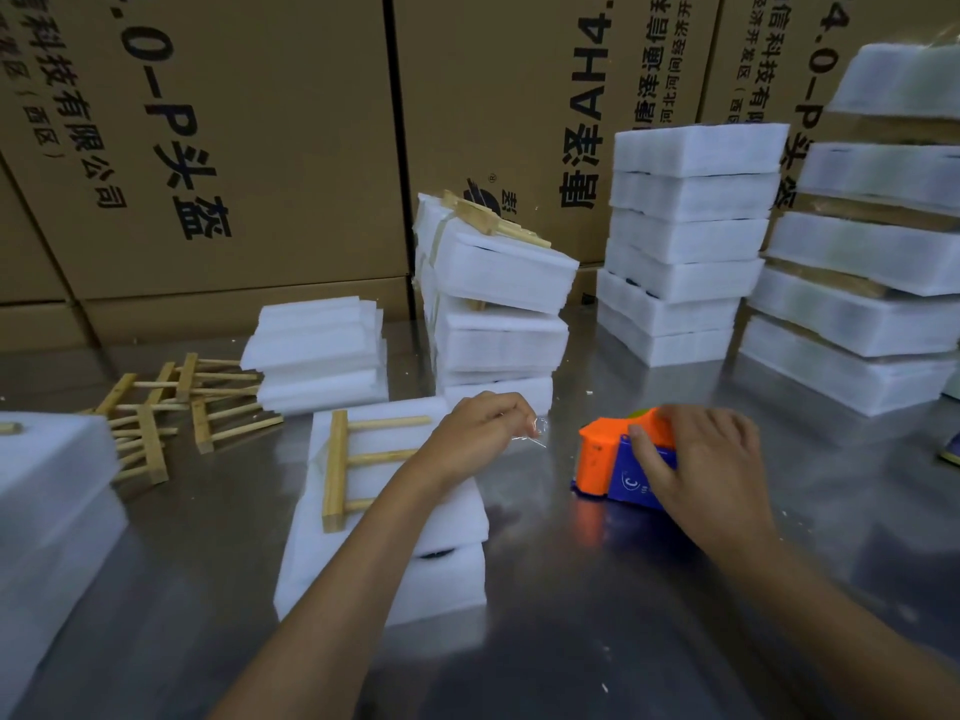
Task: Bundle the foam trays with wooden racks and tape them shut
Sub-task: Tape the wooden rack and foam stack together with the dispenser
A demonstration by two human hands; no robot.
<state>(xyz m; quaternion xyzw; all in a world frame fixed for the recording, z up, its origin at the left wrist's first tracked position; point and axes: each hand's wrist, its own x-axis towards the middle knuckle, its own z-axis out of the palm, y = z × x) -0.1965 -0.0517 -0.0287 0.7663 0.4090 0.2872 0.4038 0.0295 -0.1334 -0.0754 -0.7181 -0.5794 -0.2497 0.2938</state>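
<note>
Fingers of the left hand (480,423) curled to pinch a strip of clear tape (537,426), while the right hand (698,462) gripped an orange-and-blue tape dispenser (605,459) resting on the steel table (571,615). Between the forearms lay stacked foam trays (441,574) with a wooden rack (337,467) flat on top. Loose racks (171,402) lay at left; taped bundles (493,304) stood behind, before cardboard cartons (260,148).
</note>
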